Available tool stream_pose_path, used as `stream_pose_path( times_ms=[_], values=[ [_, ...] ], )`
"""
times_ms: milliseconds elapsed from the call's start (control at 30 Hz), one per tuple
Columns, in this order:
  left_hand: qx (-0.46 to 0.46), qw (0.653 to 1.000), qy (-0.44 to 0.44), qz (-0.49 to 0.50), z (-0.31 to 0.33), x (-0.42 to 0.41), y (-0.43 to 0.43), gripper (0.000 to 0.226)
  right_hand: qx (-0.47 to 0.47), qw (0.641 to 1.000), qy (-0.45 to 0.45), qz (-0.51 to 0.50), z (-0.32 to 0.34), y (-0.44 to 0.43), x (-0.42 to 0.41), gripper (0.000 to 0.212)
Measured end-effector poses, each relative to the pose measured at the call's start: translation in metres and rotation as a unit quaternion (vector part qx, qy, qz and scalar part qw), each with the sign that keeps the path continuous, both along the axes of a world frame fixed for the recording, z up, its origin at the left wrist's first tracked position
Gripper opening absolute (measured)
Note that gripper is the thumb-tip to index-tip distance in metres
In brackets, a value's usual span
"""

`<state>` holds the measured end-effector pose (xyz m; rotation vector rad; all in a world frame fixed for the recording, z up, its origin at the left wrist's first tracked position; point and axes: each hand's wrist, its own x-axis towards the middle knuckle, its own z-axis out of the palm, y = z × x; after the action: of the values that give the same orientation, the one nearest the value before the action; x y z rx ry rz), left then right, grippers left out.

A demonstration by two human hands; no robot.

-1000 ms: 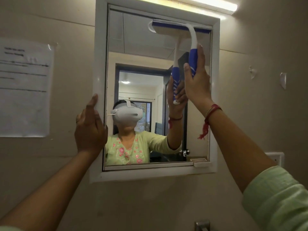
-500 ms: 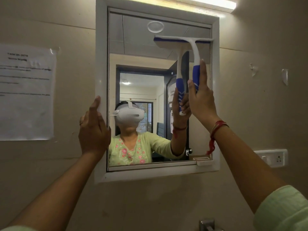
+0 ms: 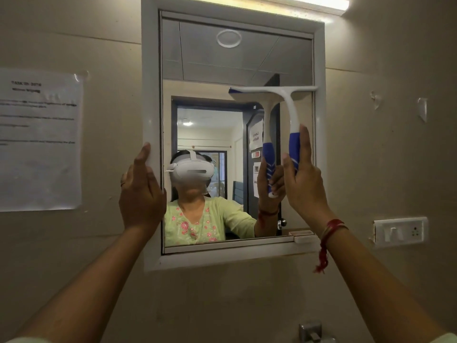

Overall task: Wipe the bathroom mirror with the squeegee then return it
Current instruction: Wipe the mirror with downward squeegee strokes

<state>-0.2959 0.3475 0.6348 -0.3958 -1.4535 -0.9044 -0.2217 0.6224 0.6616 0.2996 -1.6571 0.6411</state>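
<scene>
A white-framed mirror [image 3: 151,95] hangs on the beige wall in front of me. The white squeegee [image 3: 289,105] with a blue handle lies against the glass on the right side, its blade level about a third of the way down. My right hand [image 3: 303,184] grips the blue handle from below. My left hand [image 3: 141,191] rests on the mirror's left frame edge, thumb up along it, holding nothing. The glass reflects a person in a headset and the squeegee.
A printed paper sheet [image 3: 39,139] is taped to the wall on the left. A white switch plate [image 3: 400,231] sits on the wall at the right. A tube light [image 3: 309,2] glows above the mirror. A metal tap top [image 3: 310,331] shows at the bottom edge.
My right hand has drawn the squeegee down the right side of the glass, from the top edge to about a third of the way down. My left hand stays on the frame.
</scene>
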Motion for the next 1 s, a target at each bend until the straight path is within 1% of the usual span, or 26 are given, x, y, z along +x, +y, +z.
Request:
stream_pose_path(
  times_ms=[200,500,1000],
  values=[
    [0.0,1.0,0.003,-0.008,0.001,0.001,0.0,0.043,-0.004,1.0,-0.018,-0.016,-0.025,-0.001,0.005,0.062],
    [0.001,1.0,-0.005,-0.013,0.0,0.001,-0.001,0.044,-0.008,0.999,-0.039,-0.014,-0.053,-0.004,0.011,0.063],
    [0.002,1.0,-0.001,-0.011,0.0,0.0,-0.002,0.043,0.005,0.998,-0.046,-0.032,-0.108,-0.007,0.025,0.063]
  ],
)
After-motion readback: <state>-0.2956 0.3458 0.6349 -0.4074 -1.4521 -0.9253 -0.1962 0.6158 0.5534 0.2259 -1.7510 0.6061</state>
